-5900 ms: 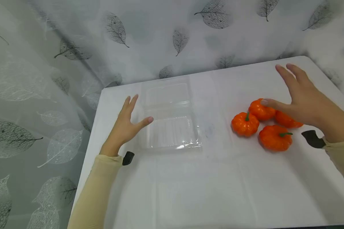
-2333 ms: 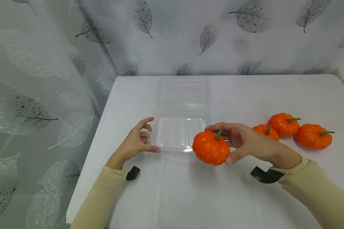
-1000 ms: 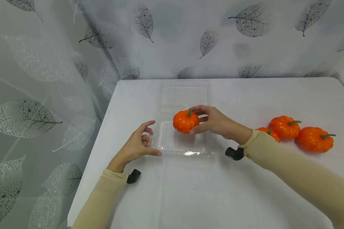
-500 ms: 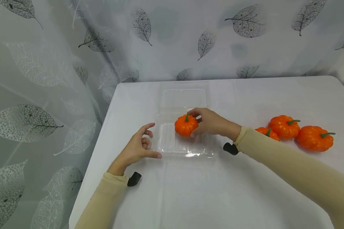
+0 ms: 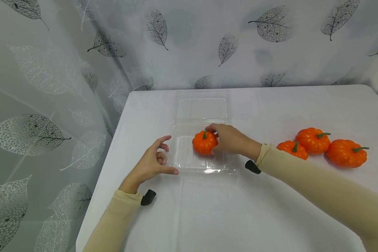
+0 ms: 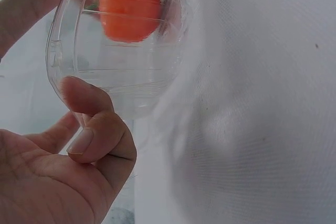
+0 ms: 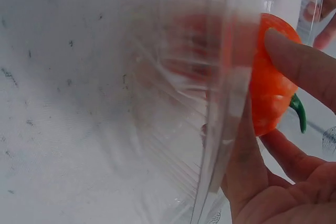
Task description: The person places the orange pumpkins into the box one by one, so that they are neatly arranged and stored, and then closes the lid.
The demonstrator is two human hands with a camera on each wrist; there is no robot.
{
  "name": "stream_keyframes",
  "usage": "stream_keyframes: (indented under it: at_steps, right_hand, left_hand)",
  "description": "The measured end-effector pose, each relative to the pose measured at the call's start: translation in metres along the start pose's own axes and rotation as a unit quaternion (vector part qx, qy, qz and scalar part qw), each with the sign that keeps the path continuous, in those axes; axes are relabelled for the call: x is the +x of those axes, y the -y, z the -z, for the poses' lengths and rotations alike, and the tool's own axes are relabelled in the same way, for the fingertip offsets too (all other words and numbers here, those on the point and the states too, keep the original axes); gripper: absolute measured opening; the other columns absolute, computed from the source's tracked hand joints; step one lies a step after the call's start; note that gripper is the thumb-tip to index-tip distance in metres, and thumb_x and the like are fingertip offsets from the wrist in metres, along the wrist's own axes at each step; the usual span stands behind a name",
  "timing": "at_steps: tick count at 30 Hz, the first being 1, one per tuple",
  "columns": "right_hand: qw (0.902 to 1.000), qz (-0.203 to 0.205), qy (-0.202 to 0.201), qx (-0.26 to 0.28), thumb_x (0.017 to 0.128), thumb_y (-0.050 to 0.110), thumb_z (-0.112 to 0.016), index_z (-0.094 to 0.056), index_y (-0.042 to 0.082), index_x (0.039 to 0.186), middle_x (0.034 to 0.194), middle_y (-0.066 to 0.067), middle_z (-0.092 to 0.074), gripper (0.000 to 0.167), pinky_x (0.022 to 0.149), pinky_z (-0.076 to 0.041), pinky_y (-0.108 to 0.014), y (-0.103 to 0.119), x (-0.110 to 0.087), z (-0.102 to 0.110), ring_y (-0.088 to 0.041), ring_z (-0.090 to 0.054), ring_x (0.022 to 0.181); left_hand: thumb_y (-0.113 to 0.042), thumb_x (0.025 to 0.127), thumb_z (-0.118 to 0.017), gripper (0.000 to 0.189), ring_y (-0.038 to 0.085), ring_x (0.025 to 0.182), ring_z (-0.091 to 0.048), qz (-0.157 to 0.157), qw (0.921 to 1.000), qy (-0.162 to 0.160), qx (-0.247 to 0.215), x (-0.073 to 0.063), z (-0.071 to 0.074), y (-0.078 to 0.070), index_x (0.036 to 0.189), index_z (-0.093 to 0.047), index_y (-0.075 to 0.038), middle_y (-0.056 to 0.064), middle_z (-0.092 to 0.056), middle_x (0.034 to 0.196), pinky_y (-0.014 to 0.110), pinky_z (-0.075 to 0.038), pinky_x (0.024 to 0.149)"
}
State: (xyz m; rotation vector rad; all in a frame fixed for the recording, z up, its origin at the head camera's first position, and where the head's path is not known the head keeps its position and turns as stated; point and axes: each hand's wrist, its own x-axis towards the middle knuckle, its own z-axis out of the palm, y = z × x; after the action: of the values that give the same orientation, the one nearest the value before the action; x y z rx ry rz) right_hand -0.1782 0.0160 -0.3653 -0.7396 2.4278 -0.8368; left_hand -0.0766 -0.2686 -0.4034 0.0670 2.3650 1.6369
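Note:
A clear plastic clamshell container (image 5: 182, 157) lies opened out, its lid (image 5: 202, 109) flat toward the back. My right hand (image 5: 231, 140) holds an orange mini pumpkin (image 5: 204, 142) with a green stem over the container's base. In the right wrist view, the thumb and fingers wrap the pumpkin (image 7: 274, 85), partly seen through the blurred plastic wall. My left hand (image 5: 149, 161) is at the container's left side, thumb extended and some fingers loosely curled. In the left wrist view, a fingertip of that hand (image 6: 86, 150) appears to touch the clear rim.
Three more orange pumpkins are grouped at the right: a front one (image 5: 293, 149) partly behind the right sleeve, a middle one (image 5: 312, 140) and a rightmost one (image 5: 346, 153). A white cloth (image 5: 223, 213) covers the table. Leaf-patterned curtains (image 5: 189, 42) hang behind and at the left.
My right hand has taken a pumpkin from the group and carried it left into the container area, then slightly lower and forward. My left hand has moved to the container's left side and stayed.

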Motion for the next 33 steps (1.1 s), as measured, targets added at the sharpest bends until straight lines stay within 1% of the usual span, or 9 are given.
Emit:
stream_keyframes:
  at_steps: [5,9,12,16,19,21,24,26,33]
  right_hand:
    - [0.9994,0.006,-0.006,-0.034,0.078,0.0,-0.077,-0.049,0.001,0.145,0.137,-0.015,-0.058,0.073,0.105,-0.043,-0.049,-0.001,-0.001,0.0,-0.034,-0.053,0.126]
    - [0.9991,-0.001,-0.011,-0.041,0.081,0.005,-0.077,-0.047,0.002,0.147,0.141,-0.016,-0.055,0.073,0.102,-0.045,-0.05,0.0,-0.007,0.01,-0.035,-0.055,0.126]
    - [0.9996,-0.009,-0.015,-0.021,0.086,0.013,-0.077,-0.046,0.003,0.147,0.138,-0.017,-0.057,0.069,0.097,-0.049,-0.048,0.0,-0.014,0.024,-0.034,-0.058,0.122]
    - [0.997,-0.035,-0.006,0.068,0.093,0.019,-0.074,-0.049,0.002,0.144,0.125,-0.017,-0.061,0.059,0.082,-0.058,-0.04,0.0,-0.022,0.042,-0.033,-0.066,0.109]
    - [0.9862,-0.065,0.033,0.149,0.096,0.02,-0.069,-0.051,0.0,0.142,0.118,-0.017,-0.065,0.053,0.074,-0.059,-0.038,-0.002,-0.026,0.05,-0.03,-0.069,0.1]
    - [0.9761,-0.087,0.074,0.185,0.098,0.021,-0.066,-0.049,-0.002,0.143,0.118,-0.017,-0.067,0.053,0.075,-0.059,-0.038,-0.005,-0.028,0.05,-0.028,-0.07,0.098]
    - [0.9606,-0.116,0.133,0.215,0.099,0.022,-0.063,-0.043,-0.004,0.147,0.12,-0.016,-0.069,0.058,0.077,-0.058,-0.036,-0.009,-0.03,0.044,-0.025,-0.07,0.096]
    - [0.9528,-0.128,0.158,0.225,0.1,0.022,-0.062,-0.038,-0.005,0.15,0.121,-0.015,-0.069,0.062,0.076,-0.058,-0.035,-0.012,-0.03,0.039,-0.024,-0.071,0.097]
    - [0.9408,-0.138,0.167,0.261,0.098,0.025,-0.063,-0.028,-0.004,0.154,0.117,-0.019,-0.071,0.073,0.074,-0.057,-0.034,-0.011,-0.032,0.025,-0.029,-0.07,0.102]
  left_hand:
    - [-0.004,0.062,-0.097,0.114,0.016,0.066,-0.04,0.003,1.0,-0.002,-0.001,-0.001,-0.001,0.0,0.156,-0.033,-0.013,0.022,-0.043,0.121,0.022,-0.034,0.056]
    - [-0.003,0.062,-0.097,0.115,0.016,0.065,-0.04,0.001,1.0,0.0,-0.009,-0.001,-0.001,0.001,0.156,-0.033,-0.013,0.023,-0.043,0.121,0.022,-0.034,0.055]
    - [-0.003,0.063,-0.097,0.114,0.015,0.064,-0.04,-0.002,0.9999,0.003,-0.011,0.0,-0.001,0.001,0.157,-0.032,-0.011,0.023,-0.042,0.12,0.022,-0.034,0.055]
    - [-0.005,0.063,-0.097,0.113,0.015,0.063,-0.04,-0.009,0.9999,0.004,-0.01,0.0,0.001,0.0,0.156,-0.032,-0.01,0.024,-0.042,0.119,0.022,-0.033,0.055]
    - [-0.004,0.063,-0.097,0.113,0.015,0.063,-0.039,-0.013,0.9999,0.002,-0.01,0.0,0.003,-0.002,0.156,-0.033,-0.01,0.024,-0.043,0.119,0.022,-0.033,0.055]
    - [-0.004,0.063,-0.097,0.113,0.015,0.063,-0.038,-0.013,0.9999,0.001,-0.01,0.0,0.004,-0.002,0.156,-0.033,-0.01,0.024,-0.043,0.119,0.023,-0.032,0.055]
    - [-0.003,0.063,-0.097,0.113,0.015,0.063,-0.038,-0.01,0.9999,0.001,-0.01,0.0,0.004,-0.002,0.156,-0.033,-0.01,0.024,-0.043,0.119,0.023,-0.032,0.055]
    - [-0.003,0.063,-0.097,0.113,0.015,0.063,-0.039,-0.009,0.9999,0.002,-0.01,0.0,0.004,-0.001,0.156,-0.033,-0.009,0.024,-0.043,0.119,0.023,-0.032,0.055]
    - [-0.003,0.063,-0.097,0.113,0.015,0.062,-0.038,-0.011,0.9999,0.004,-0.011,-0.001,0.003,-0.002,0.156,-0.033,-0.009,0.024,-0.043,0.118,0.023,-0.031,0.054]
